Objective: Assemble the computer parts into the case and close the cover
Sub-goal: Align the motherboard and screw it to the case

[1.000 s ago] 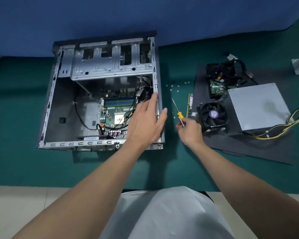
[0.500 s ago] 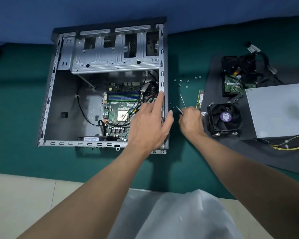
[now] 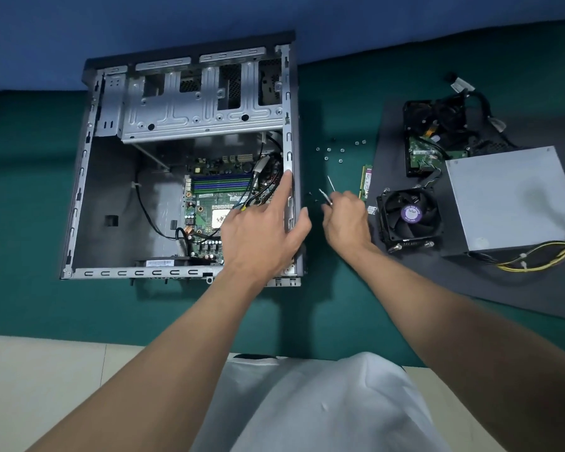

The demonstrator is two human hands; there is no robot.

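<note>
Left hand [image 3: 265,234] spread flat on the one open case [image 3: 137,273], right hand [image 3: 348,220] fisted round one screwdriver [image 3: 325,196], one cooler fan [image 3: 410,215] alongside.

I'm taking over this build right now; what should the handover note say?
Left hand: open, resting on the right rail of the case.
Right hand: grips a screwdriver beside the case.
Done: motherboard sits in the case.
Outside: cooler fan, power supply and hard drive on the dark mat; RAM stick at its edge; loose screws on the green cloth.
To do: fit those parts, close the cover, which is not in view.
</note>
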